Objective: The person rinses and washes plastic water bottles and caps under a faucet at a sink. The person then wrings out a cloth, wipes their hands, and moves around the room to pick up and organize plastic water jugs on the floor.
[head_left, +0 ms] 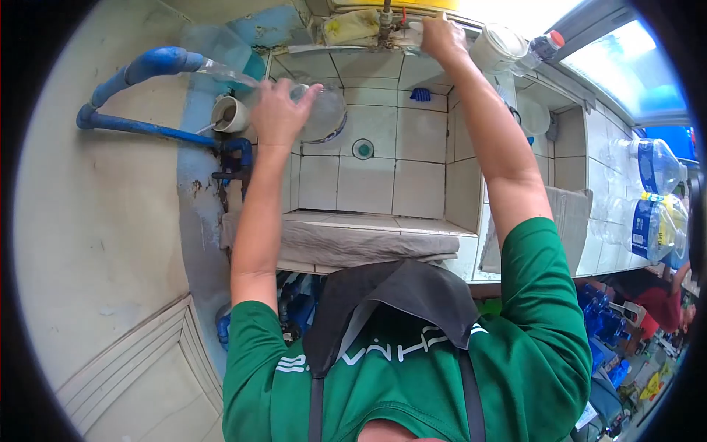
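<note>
My left hand is at the top of a clear plastic water bottle, its fingers and thumb curled round the neck. The bottle is in the left of a tiled sink. From a bent blue pipe, a clear strand, either water or a soft tube, runs to my left hand. My right hand reaches to the ledge behind the sink, fingers closed beside a small white object. What it grips is hidden. Left of it stands a tap with a red lever.
A white tub and a red-capped bottle stand on the ledge. A white mug is left of the sink. A grey cloth lies along the front edge. Large clear bottles stand at right; another person is beyond.
</note>
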{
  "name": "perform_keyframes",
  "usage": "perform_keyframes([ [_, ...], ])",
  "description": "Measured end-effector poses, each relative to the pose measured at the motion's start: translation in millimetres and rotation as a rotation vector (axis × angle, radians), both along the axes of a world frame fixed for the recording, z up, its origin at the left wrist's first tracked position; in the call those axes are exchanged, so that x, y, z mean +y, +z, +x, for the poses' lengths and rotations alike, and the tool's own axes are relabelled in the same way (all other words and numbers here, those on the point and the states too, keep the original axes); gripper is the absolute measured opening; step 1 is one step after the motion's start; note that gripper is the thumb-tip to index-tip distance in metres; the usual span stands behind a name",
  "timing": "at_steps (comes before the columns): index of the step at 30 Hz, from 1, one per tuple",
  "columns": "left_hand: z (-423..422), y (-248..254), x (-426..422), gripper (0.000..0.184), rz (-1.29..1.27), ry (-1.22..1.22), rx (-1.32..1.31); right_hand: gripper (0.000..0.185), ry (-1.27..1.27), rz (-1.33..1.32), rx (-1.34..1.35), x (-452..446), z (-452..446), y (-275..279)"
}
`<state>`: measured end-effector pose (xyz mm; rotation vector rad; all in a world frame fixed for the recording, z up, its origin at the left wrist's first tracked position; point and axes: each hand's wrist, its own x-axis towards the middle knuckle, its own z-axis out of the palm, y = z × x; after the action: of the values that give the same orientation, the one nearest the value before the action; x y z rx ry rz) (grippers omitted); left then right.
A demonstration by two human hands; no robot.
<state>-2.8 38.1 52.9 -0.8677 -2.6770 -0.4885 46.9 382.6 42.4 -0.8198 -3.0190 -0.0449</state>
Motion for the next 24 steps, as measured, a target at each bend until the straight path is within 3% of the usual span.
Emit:
perform_keyframes([
  [4,-7.9,-36.9,4.3,0.053,-0.06,0.128,-0.016,0.034,0.055,0.074,0.187,31.6,7.5,-36.7],
  [8,-24.9,-47.3,-9.4,0.05,0.048,0.127,0.053,0.053,0.031,0.264,0.287,41.3,11.7,-60.7],
  [11,-25.9,-46.2,-15.1,0.051,0.057,0.068,0.02,0.069,0.095,0.408,0.524,11.2,34.9,-51.2],
  [12,-25.8,-44.2,-14.3,0.051,0.059,0.063,0.02,0.069,0.091,0.412,0.523,-0.3,43.7,-50.2],
  [14,-26.0,-36.1,-12.3,0.051,0.038,0.037,-0.036,0.051,0.223,0.337,0.692,-30.8,62.6,-55.2],
  [18,-28.4,-23.7,-10.2,0.052,0.028,-0.006,-0.114,0.067,0.233,-0.34,0.586,-102.2,133.2,-93.4],
  [20,-32.1,-20.0,-8.4,0.052,0.036,-0.028,-0.131,0.074,0.091,-0.677,0.347,-127.0,171.4,-120.9],
  [22,-35.0,-27.8,-10.4,0.05,0.101,-0.011,-0.143,0.076,-0.009,-0.905,0.147,-146.8,202.3,-111.5],
  [23,-35.3,-31.2,-11.3,0.049,0.132,-0.003,-0.153,0.076,-0.014,-0.898,0.155,-149.8,211.5,-106.6],
  [24,-31.7,-27.2,-10.1,0.049,0.136,-0.01,-0.151,0.082,-0.106,-1.131,0.11,-152.1,220.2,-100.2],
])
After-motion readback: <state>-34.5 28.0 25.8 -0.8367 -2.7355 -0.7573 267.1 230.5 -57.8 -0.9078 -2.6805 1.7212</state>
